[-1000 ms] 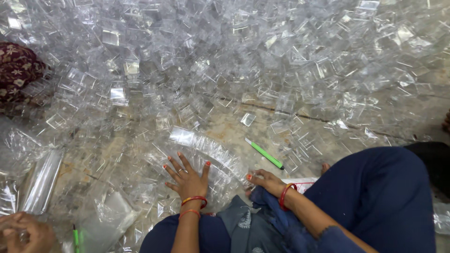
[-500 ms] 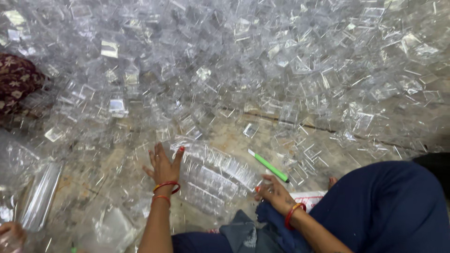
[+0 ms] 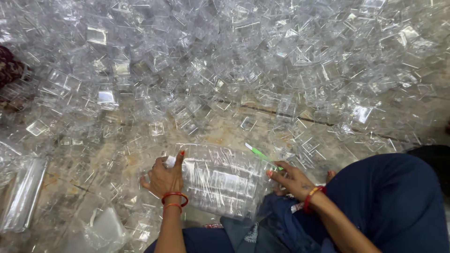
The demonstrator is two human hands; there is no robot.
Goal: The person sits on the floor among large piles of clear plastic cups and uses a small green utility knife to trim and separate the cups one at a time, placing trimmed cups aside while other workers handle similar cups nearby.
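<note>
Plastic fills nearly the whole head view: a deep spread of small clear boxes (image 3: 243, 65) covers the floor (image 3: 220, 136) beyond the fingertips, thinning to bare stone just ahead of them.

Between the two hands lies a clear bag (image 3: 220, 180) packed with rows of those boxes, on its side, its near end toward the person's blue clothing (image 3: 389, 201). The left hand (image 3: 165, 179) sits at the bag's left end, fingers curled together and closed on a bunched bit of the bag's film, forefinger raised with a red nail. The right hand (image 3: 291, 179) rests at the bag's right edge, fingers loosely apart and laid flat against the film, not clamped on anything as far as I can tell. Red bangles ring both wrists.

Just past the right fingertips a green pen-like stick (image 3: 259, 153) lies on the floor, touching or nearly touching the bag's far corner; the glare makes that hard to settle. Well to the left of the left fingers a second, long clear pack (image 3: 21, 194) lies by the picture's edge, and nearer, below the left wrist, a flatter clear bag (image 3: 105, 225).

As a judgement of progress: one bag looks full and its end is being gathered, and one pack lies filled, while the great bulk of loose boxes remains on the floor, so most of the packing is left.
</note>
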